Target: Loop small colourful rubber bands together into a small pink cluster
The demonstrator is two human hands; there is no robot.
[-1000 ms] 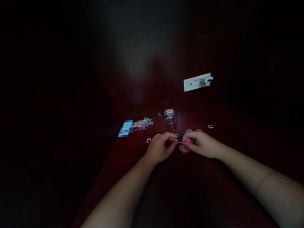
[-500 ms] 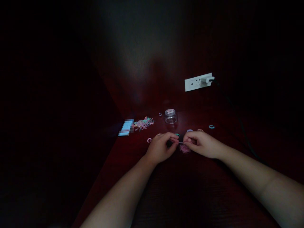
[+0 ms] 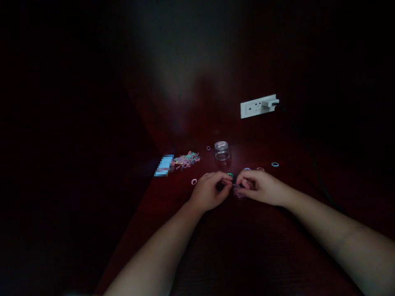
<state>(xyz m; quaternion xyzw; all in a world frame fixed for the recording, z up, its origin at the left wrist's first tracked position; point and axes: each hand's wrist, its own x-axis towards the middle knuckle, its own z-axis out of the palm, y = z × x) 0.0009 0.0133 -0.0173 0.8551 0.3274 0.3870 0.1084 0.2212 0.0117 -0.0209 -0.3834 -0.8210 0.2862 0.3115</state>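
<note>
My left hand (image 3: 212,189) is pinched on a thin, pale hair tie (image 3: 235,185), which sticks out past its fingertips. Facing it, my right hand (image 3: 261,187) has thumb and forefinger apart around the free end of that band, with no clear grip on it. Below the fingertips lies a small heap of pinkish hair ties (image 3: 239,195), partly covered by the right hand. A green hair tie (image 3: 230,175) and a lilac one (image 3: 247,169) lie just beyond the fingers, along with a peach one (image 3: 261,169).
A clear lidded jar (image 3: 222,152) stands behind the hands. To its left is a multicoloured pile of hair ties (image 3: 187,159) beside a pixelated bright rectangle (image 3: 164,165). A blue hair tie (image 3: 275,164) lies right. A socket (image 3: 257,107) on the wall holds a plug with a dark cable.
My right thumb and forefinger have parted, where they pinched the pale band's end before. The left hand keeps its place and its pinch.
</note>
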